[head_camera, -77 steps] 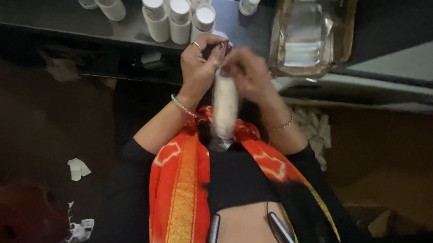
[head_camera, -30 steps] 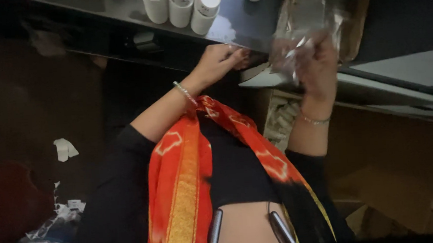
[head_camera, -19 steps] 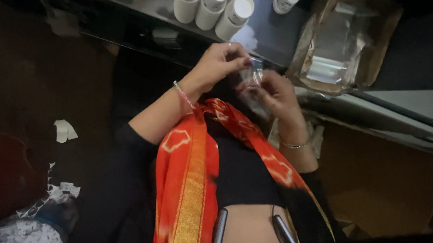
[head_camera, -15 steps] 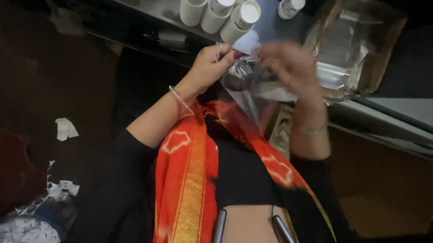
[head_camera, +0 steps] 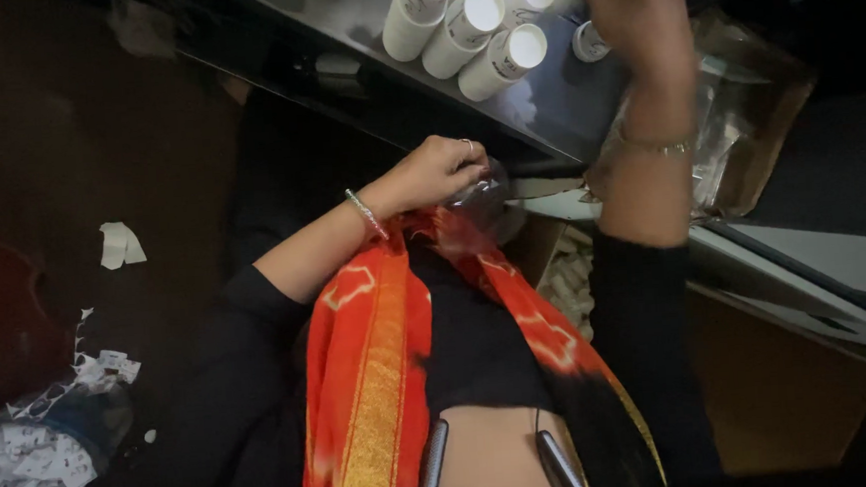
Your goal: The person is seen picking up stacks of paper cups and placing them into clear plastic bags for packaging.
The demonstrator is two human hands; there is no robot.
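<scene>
My left hand (head_camera: 436, 169) is closed around a crumpled clear plastic bag (head_camera: 483, 206), held just above my orange scarf (head_camera: 370, 368) at chest height. My right hand (head_camera: 639, 15) is raised to the steel counter (head_camera: 555, 106) among several white paper tubes (head_camera: 470, 26). Its fingertips run past the top edge of the view, so what they touch is hidden. A small white capped bottle (head_camera: 589, 41) lies right beside that wrist.
A cardboard box (head_camera: 768, 143) holding clear plastic bags sits on the counter to the right of my right arm. Below the counter an open carton (head_camera: 567, 265) shows pale contents. White paper scraps (head_camera: 26, 469) litter the dark floor at the left.
My right hand has let go of the clear bag and risen to the white tubes on the counter. My left hand has dropped slightly, keeping the bag.
</scene>
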